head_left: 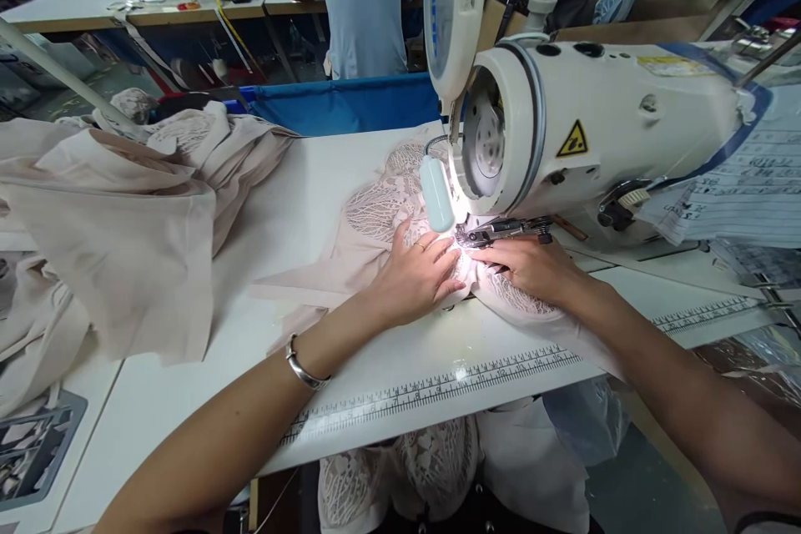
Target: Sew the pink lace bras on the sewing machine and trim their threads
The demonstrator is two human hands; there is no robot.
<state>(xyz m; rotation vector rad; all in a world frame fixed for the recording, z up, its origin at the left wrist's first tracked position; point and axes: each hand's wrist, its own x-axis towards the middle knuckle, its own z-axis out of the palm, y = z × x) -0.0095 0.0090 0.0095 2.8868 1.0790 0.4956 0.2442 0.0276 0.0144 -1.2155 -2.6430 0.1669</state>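
Note:
A pale pink lace garment (375,209) lies on the white sewing table, partly under the needle area of a white sewing machine (588,117). My left hand (416,275) presses on it with the fingers spread, just left of the presser foot (466,235). My right hand (531,267) is on the other side, fingers closed at the garment's edge close to the foot; its thumb is mostly hidden. A small lit lamp (436,193) hangs over the stitching spot. The needle tip cannot be made out.
Beige fabric pieces (125,234) are heaped at the left. A printed ruler strip (438,388) runs along the table's front edge. More lace pieces (431,467) rest on my lap. A person in a light blue shirt (360,4) is beyond a blue cloth bin (344,104). Written sheets (744,175) hang at right.

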